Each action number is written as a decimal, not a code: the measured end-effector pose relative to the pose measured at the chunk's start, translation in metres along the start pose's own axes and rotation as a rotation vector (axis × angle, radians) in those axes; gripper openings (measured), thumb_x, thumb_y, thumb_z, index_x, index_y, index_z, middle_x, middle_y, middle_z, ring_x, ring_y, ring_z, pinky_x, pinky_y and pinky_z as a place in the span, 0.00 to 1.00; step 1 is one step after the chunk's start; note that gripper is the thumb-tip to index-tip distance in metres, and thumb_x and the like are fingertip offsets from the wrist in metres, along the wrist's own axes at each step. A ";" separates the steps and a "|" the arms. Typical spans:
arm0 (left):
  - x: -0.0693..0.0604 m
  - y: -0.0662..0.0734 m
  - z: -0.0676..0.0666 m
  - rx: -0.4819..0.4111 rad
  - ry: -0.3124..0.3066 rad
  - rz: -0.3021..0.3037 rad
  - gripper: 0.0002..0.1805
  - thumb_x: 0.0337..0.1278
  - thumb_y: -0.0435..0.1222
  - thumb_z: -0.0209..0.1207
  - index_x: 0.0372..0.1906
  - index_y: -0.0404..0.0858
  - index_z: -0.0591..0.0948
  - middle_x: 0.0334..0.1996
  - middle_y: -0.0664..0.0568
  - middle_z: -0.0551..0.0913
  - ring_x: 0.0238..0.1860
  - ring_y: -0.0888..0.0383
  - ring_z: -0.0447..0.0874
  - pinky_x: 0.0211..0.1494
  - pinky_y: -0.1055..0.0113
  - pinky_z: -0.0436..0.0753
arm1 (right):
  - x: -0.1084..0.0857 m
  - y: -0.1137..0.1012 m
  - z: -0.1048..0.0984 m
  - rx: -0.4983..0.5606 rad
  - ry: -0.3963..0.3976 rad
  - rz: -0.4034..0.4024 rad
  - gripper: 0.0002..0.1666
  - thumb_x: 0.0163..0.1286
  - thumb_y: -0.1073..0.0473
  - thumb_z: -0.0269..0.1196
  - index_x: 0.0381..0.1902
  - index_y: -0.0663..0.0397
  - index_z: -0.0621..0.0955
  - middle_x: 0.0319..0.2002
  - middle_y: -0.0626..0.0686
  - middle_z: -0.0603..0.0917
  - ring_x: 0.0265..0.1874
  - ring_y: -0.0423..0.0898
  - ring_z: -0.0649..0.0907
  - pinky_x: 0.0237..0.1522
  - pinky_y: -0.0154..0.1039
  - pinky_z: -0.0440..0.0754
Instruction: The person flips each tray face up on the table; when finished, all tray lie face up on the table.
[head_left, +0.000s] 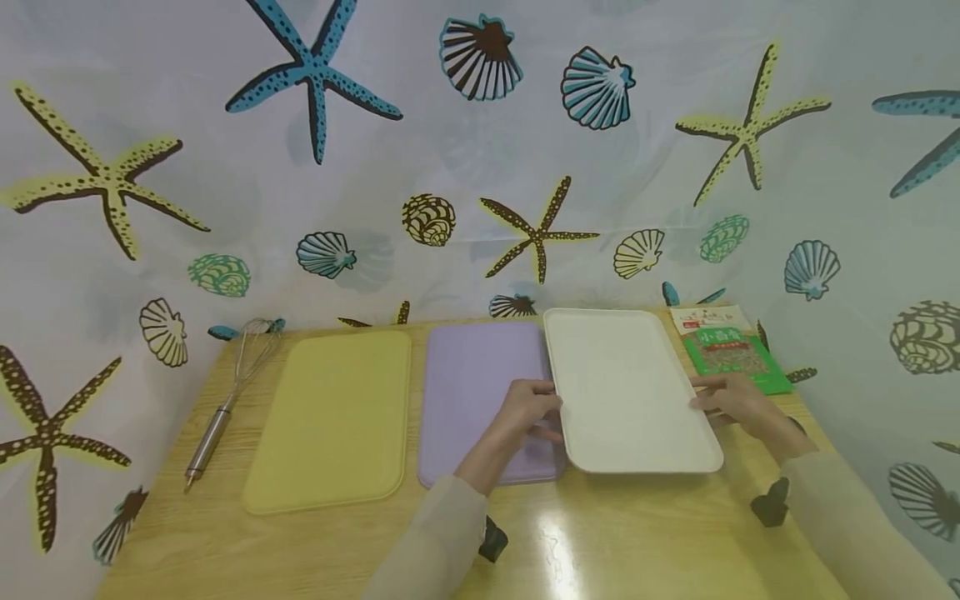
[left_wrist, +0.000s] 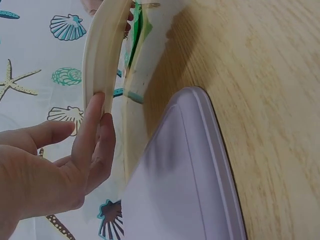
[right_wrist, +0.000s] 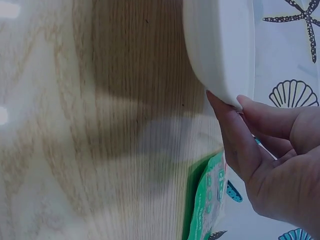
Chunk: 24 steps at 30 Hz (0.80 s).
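A white rectangular tray point(head_left: 630, 392) is held above the right part of the table, its near end in the air. My left hand point(head_left: 525, 408) holds its left long side with the fingertips; in the left wrist view the fingers point(left_wrist: 93, 107) lie against the tray's wall point(left_wrist: 102, 60) and the thumb shows apart from the rim. On the opposite side my right hand point(head_left: 738, 404) pinches the edge between thumb and fingers, seen close in the right wrist view at the tray's corner point(right_wrist: 220, 55). Under the left hand lies a purple tray point(head_left: 472, 375), partly overlapped by the white one.
A yellow tray point(head_left: 337, 417) lies left of the purple one. At the table's left edge is a metal whisk point(head_left: 225, 408). Behind the right hand sit a green food packet point(head_left: 735, 358) and a whitish packet point(head_left: 708, 318). A shell-patterned cloth point(head_left: 420, 167) hangs around the wooden table point(head_left: 300, 550).
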<state>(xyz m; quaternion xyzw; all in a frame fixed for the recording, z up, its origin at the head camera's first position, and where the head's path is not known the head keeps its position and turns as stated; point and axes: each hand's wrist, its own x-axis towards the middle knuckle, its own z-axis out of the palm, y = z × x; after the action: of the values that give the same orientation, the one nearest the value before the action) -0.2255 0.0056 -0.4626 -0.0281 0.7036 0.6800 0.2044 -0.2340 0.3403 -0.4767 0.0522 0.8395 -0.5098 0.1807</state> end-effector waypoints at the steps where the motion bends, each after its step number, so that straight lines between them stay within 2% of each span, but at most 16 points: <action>1: 0.002 0.000 0.001 -0.002 -0.005 -0.007 0.25 0.56 0.26 0.55 0.61 0.22 0.71 0.50 0.36 0.76 0.47 0.41 0.80 0.35 0.58 0.88 | 0.000 0.000 -0.001 -0.009 0.006 0.003 0.35 0.67 0.66 0.61 0.67 0.75 0.63 0.49 0.68 0.77 0.35 0.48 0.86 0.41 0.44 0.86; 4: 0.006 0.000 0.003 -0.006 -0.018 -0.016 0.26 0.56 0.24 0.54 0.62 0.22 0.69 0.52 0.36 0.75 0.50 0.40 0.78 0.38 0.56 0.87 | 0.000 -0.001 -0.004 -0.027 0.026 0.012 0.34 0.66 0.66 0.61 0.66 0.75 0.63 0.51 0.72 0.76 0.36 0.48 0.86 0.41 0.43 0.86; 8: 0.010 -0.001 0.005 0.008 -0.015 0.005 0.27 0.55 0.21 0.55 0.63 0.20 0.67 0.45 0.39 0.75 0.47 0.41 0.78 0.40 0.53 0.86 | 0.003 -0.003 -0.006 -0.030 0.056 0.027 0.34 0.66 0.67 0.62 0.66 0.75 0.65 0.51 0.72 0.75 0.36 0.48 0.86 0.40 0.43 0.87; 11: 0.012 -0.001 0.007 0.018 -0.016 0.026 0.27 0.53 0.18 0.54 0.62 0.19 0.68 0.36 0.44 0.74 0.37 0.49 0.79 0.41 0.51 0.86 | 0.005 -0.003 -0.008 -0.051 0.074 0.040 0.34 0.65 0.67 0.62 0.65 0.76 0.65 0.48 0.69 0.77 0.34 0.46 0.85 0.39 0.42 0.87; 13: 0.015 -0.001 0.009 0.025 -0.018 0.028 0.28 0.51 0.17 0.54 0.61 0.19 0.69 0.33 0.46 0.74 0.27 0.57 0.75 0.41 0.50 0.86 | 0.006 -0.003 -0.009 -0.074 0.089 0.045 0.33 0.65 0.67 0.62 0.65 0.76 0.65 0.46 0.66 0.78 0.33 0.45 0.85 0.38 0.41 0.87; 15: 0.018 -0.002 0.011 0.035 -0.020 0.027 0.29 0.51 0.16 0.53 0.62 0.19 0.67 0.34 0.46 0.73 0.21 0.63 0.67 0.42 0.50 0.86 | 0.007 -0.003 -0.010 -0.097 0.099 0.039 0.33 0.65 0.67 0.62 0.64 0.76 0.66 0.44 0.66 0.79 0.31 0.44 0.85 0.37 0.42 0.87; 18: 0.022 -0.004 0.013 0.054 -0.014 0.026 0.30 0.50 0.16 0.52 0.63 0.18 0.65 0.39 0.44 0.72 0.18 0.67 0.61 0.43 0.50 0.85 | 0.009 -0.004 -0.012 -0.116 0.120 0.024 0.32 0.64 0.68 0.63 0.63 0.77 0.67 0.43 0.66 0.80 0.30 0.44 0.85 0.34 0.42 0.87; 19: 0.023 -0.004 0.014 0.062 -0.015 0.025 0.25 0.51 0.17 0.52 0.58 0.16 0.69 0.39 0.44 0.71 0.18 0.67 0.60 0.44 0.50 0.85 | 0.009 -0.004 -0.012 -0.119 0.125 0.016 0.32 0.64 0.68 0.63 0.63 0.77 0.67 0.43 0.67 0.80 0.29 0.44 0.85 0.34 0.42 0.87; 20: 0.024 -0.005 0.015 0.067 -0.013 0.025 0.18 0.50 0.17 0.52 0.50 0.17 0.74 0.37 0.45 0.71 0.17 0.67 0.60 0.44 0.50 0.85 | 0.009 -0.005 -0.013 -0.121 0.131 0.013 0.32 0.64 0.68 0.63 0.63 0.78 0.67 0.42 0.67 0.80 0.29 0.44 0.85 0.33 0.42 0.87; 21: 0.025 -0.005 0.015 0.072 -0.014 0.027 0.09 0.50 0.17 0.51 0.38 0.19 0.76 0.35 0.47 0.70 0.17 0.67 0.60 0.44 0.50 0.85 | 0.009 -0.006 -0.013 -0.127 0.135 0.007 0.32 0.64 0.68 0.63 0.63 0.78 0.67 0.42 0.68 0.80 0.29 0.44 0.85 0.33 0.42 0.87; 22: 0.026 -0.006 0.016 0.078 -0.014 0.029 0.04 0.50 0.17 0.51 0.27 0.24 0.74 0.32 0.49 0.69 0.17 0.67 0.59 0.43 0.50 0.86 | 0.010 -0.006 -0.014 -0.131 0.140 0.006 0.32 0.64 0.69 0.63 0.62 0.78 0.67 0.42 0.68 0.80 0.28 0.44 0.85 0.33 0.41 0.87; 23: 0.027 -0.006 0.016 0.081 -0.015 0.030 0.11 0.49 0.18 0.50 0.18 0.31 0.69 0.27 0.51 0.67 0.15 0.67 0.58 0.43 0.50 0.86 | 0.010 -0.007 -0.014 -0.140 0.144 0.003 0.32 0.63 0.69 0.63 0.62 0.79 0.67 0.42 0.68 0.80 0.28 0.44 0.85 0.32 0.41 0.87; 24: 0.027 -0.006 0.017 0.088 -0.015 0.032 0.17 0.49 0.18 0.50 0.14 0.37 0.63 0.25 0.53 0.65 0.15 0.66 0.58 0.42 0.50 0.86 | 0.010 -0.007 -0.015 -0.148 0.148 0.003 0.32 0.63 0.69 0.63 0.62 0.79 0.67 0.42 0.68 0.80 0.28 0.44 0.85 0.33 0.41 0.87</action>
<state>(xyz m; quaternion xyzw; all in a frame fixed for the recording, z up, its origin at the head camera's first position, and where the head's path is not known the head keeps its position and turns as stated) -0.2442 0.0281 -0.4774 -0.0026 0.7315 0.6520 0.1998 -0.2493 0.3488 -0.4682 0.0777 0.8857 -0.4410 0.1224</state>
